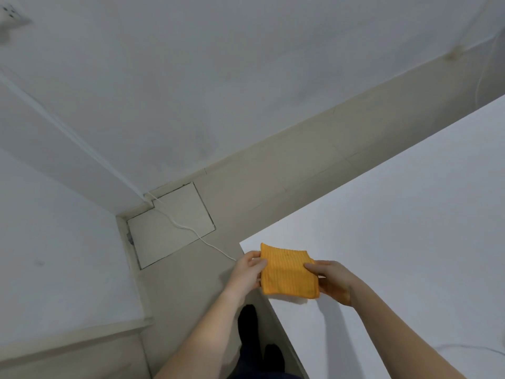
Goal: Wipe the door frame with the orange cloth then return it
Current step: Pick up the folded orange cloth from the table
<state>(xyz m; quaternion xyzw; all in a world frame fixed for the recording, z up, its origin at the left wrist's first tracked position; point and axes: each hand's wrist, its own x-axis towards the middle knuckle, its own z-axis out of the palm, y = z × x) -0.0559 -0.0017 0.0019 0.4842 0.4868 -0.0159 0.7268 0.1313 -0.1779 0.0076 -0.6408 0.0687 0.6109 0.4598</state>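
Note:
A folded orange cloth (287,272) with a ribbed weave is held over the near left corner of a white table (396,228). My left hand (250,272) grips its left edge, thumb on top. At the cloth's right edge my right hand (329,280) pinches it, thumb on top and fingers underneath. I cannot tell whether the cloth touches the tabletop. No door frame is plainly in view.
White walls fill the left and top of the view, with a socket (11,15) at top left. A white cable (191,229) runs across the beige floor (191,283) over a floor panel (169,222). My dark-socked feet (259,337) stand beside the table's edge.

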